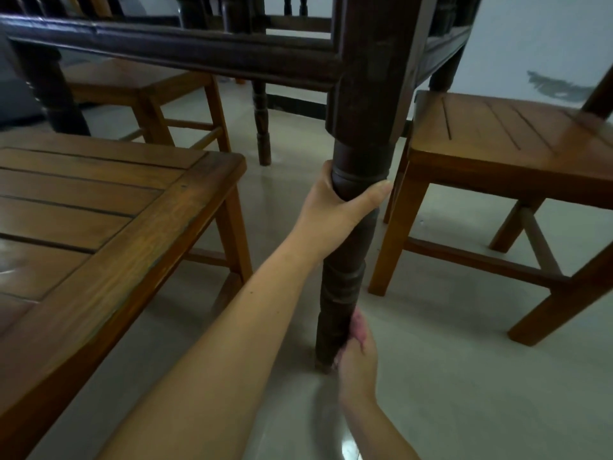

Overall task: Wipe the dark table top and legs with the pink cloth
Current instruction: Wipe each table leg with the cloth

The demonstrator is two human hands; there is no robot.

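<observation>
Pink cloth [360, 330] bunched in my right hand [356, 360] scrubs the dark turned wooden leg's [345, 283] foot; left hand [338, 200] clasps it higher. Next, I'd sweep upward.

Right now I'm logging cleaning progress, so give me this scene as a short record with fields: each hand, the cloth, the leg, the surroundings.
left hand: wrapped around the upper part of the dark turned wooden table leg
right hand: pressing the pink cloth against the leg near its foot
pink cloth: bunched, mostly hidden in the hand
leg: upright on the pale tiled floor
surroundings: brown slatted wooden chairs on both sides
</observation>
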